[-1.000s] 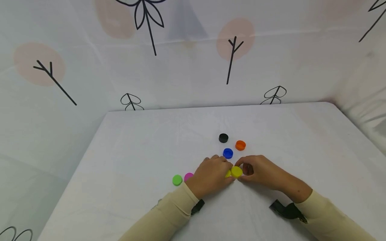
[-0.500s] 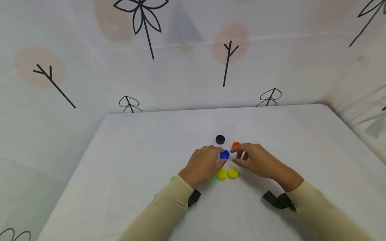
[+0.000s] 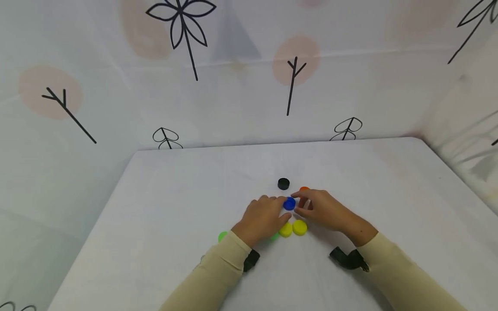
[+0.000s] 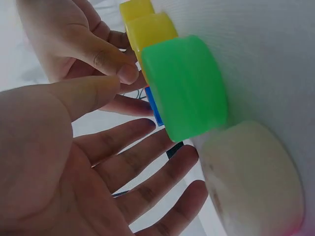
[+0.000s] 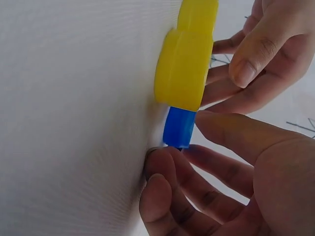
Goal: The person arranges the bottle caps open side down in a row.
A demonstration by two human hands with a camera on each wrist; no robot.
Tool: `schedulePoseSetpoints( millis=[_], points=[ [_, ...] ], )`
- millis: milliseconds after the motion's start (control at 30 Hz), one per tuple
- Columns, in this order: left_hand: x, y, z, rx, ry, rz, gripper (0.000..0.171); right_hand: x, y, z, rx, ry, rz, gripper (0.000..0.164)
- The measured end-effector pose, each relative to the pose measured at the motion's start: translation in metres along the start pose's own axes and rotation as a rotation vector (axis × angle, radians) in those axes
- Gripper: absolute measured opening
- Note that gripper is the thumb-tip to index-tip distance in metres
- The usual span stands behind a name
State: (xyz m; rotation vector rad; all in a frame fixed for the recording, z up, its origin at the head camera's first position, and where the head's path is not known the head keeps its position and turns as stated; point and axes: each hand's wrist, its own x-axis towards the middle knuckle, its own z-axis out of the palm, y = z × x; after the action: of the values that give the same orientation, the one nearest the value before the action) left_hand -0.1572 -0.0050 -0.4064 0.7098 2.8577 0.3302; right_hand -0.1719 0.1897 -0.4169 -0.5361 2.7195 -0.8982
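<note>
A blue bottle cap lies on the white table between the two hands. My left hand is at its left side, index fingertip right at the rim, fingers spread with nothing gripped. From the right, my right hand brings thumb and index finger to the cap's edge, a gap left between them; its other fingers are bent. Two yellow caps sit nearer the body. A green cap and a cream-coloured cap show beneath the left palm in the left wrist view.
Beyond the hands is a black cap. An orange cap is partly covered by the right hand. Another green cap peeks out left of the left wrist. A patterned cloth hangs behind the table.
Both hands have left the yellow caps, now side by side, and moved away from the body to the blue cap. The right hand has since come closer to its edge.
</note>
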Motion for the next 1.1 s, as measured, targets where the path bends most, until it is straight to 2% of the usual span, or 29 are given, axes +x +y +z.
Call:
schedulePoseSetpoints(
  millis=[200,467,700,933,1100],
  points=[
    [-0.0007,0.0013,0.0012,0.027,-0.01,-0.003,0.044,-0.0009,-0.0006,0.0026,0.01,-0.008,0.006,0.037],
    [-0.0021,0.0024,0.0025,0.011,0.009,0.038,0.039,-0.0017,0.002,0.0043,0.028,0.029,0.017,0.023],
    [-0.0028,0.0023,0.0015,0.025,0.019,0.06,0.038,-0.0006,0.0048,0.006,0.043,0.026,0.014,0.027],
    [-0.0041,0.0023,-0.0009,-0.044,0.035,0.044,0.035,-0.0019,0.0052,0.0057,0.046,0.032,-0.029,0.024],
    [-0.0049,0.0026,-0.0052,-0.073,0.083,0.038,0.034,-0.0038,0.0018,0.0033,0.031,0.068,-0.065,0.023]
  ],
)
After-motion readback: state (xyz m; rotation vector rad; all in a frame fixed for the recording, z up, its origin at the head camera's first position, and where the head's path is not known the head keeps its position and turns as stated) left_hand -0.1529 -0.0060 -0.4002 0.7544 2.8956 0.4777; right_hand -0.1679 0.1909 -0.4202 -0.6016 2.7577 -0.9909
